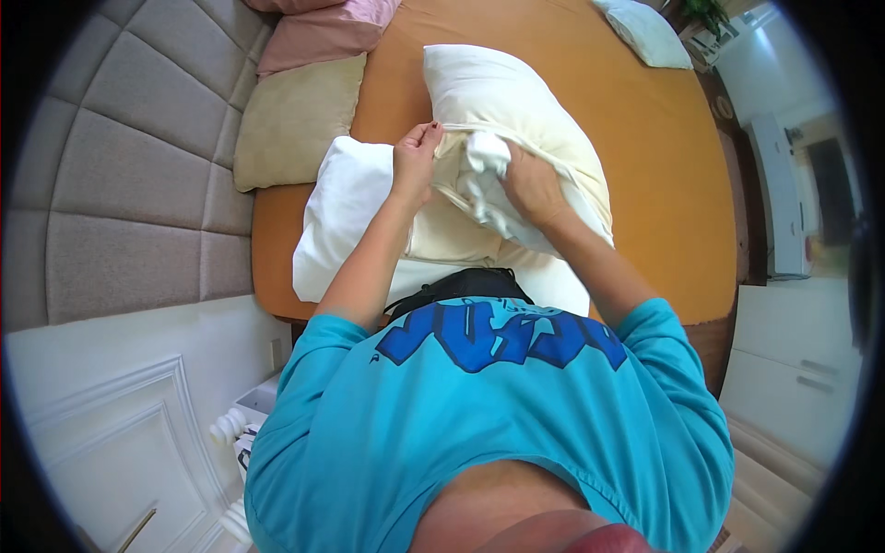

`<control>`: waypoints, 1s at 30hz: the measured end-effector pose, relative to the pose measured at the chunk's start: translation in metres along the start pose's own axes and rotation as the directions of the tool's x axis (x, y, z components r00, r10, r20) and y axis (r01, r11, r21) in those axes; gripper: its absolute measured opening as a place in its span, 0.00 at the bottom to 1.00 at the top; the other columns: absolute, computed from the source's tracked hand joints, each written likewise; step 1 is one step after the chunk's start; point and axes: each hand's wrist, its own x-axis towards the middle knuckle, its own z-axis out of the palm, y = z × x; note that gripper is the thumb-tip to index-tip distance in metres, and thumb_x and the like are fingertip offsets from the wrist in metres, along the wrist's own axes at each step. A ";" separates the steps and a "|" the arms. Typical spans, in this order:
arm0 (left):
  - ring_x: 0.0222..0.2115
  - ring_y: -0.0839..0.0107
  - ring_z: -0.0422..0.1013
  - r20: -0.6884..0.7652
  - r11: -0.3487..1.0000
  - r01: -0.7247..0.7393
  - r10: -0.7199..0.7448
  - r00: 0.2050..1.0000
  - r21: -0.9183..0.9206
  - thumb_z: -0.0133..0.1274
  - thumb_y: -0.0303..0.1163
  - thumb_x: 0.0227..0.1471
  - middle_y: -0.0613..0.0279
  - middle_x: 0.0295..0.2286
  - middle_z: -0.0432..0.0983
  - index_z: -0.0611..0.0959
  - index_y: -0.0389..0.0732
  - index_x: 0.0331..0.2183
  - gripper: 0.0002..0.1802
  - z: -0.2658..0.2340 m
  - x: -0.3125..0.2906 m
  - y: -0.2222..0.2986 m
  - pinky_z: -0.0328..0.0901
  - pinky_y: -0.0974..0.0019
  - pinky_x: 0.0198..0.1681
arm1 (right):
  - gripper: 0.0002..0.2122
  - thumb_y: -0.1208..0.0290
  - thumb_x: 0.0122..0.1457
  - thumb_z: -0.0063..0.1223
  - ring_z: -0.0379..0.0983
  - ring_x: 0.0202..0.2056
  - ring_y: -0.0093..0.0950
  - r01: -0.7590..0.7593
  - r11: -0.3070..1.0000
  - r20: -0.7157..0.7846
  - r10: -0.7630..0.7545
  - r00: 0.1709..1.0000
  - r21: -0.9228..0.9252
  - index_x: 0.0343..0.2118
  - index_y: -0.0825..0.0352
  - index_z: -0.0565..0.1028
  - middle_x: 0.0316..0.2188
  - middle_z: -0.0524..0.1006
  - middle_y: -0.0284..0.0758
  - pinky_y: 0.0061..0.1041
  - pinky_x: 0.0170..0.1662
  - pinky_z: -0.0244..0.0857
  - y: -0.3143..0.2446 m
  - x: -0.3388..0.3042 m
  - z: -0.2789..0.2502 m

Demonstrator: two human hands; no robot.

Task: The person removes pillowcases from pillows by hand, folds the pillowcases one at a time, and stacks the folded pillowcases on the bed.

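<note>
Pinching with thumb and fingers, the left hand [419,161] holds the rim of a white pillow cover [525,97]; the right hand [537,189] is at a blurred white bundle [487,152] at its mouth, fingertips hidden, so I cannot tell how firmly they close. The step in hand seems to be working the bundle through that opening; the next move probably calls for a steady left pinch and a wider mouth. Nearest, the blue shirt [479,415] carries large, darker blue lettering [472,358]; I make out no brand or label on the bedding. Beyond it, a white cloth [350,184] lies by the near edge of the bed [664,175], partly under the cover, which reaches toward the bed's middle. Farther on, a beige cushion [300,124] sits at the left edge, against the padded headboard [138,157], with pink pillows [327,37] past it. Another white pillow [645,35] lies near the far right corner.
</note>
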 end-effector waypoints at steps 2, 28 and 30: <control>0.23 0.74 0.71 -0.064 0.751 -0.363 0.472 0.879 0.552 0.52 0.36 0.58 0.63 0.22 0.77 0.81 0.36 0.31 0.12 -0.010 0.012 -0.013 0.64 0.71 0.29 | 0.19 0.75 0.51 0.53 0.74 0.38 0.47 0.020 0.989 -0.029 -0.016 0.999 0.147 0.48 0.69 0.67 0.34 0.77 0.48 0.38 0.41 0.68 -0.029 0.014 -0.048; 0.46 0.63 0.60 0.821 -0.502 -0.740 0.559 0.118 0.448 0.65 0.34 0.37 0.63 0.43 0.67 0.81 0.49 0.36 0.19 0.154 -0.112 0.067 0.50 0.61 0.52 | 0.15 0.76 0.61 0.39 0.75 0.37 0.40 0.262 0.229 -0.324 0.851 0.414 0.938 0.45 0.82 0.67 0.40 0.74 0.48 0.41 0.40 0.73 0.083 0.140 -0.132; 0.45 0.66 0.62 0.875 -0.573 -0.737 0.481 0.051 0.358 0.56 0.32 0.43 0.67 0.40 0.70 0.81 0.44 0.31 0.08 0.157 -0.107 0.060 0.56 0.58 0.51 | 0.15 0.76 0.60 0.39 0.75 0.36 0.40 0.293 0.448 -0.530 0.778 0.338 0.845 0.46 0.82 0.67 0.40 0.74 0.48 0.41 0.39 0.73 0.096 0.139 -0.131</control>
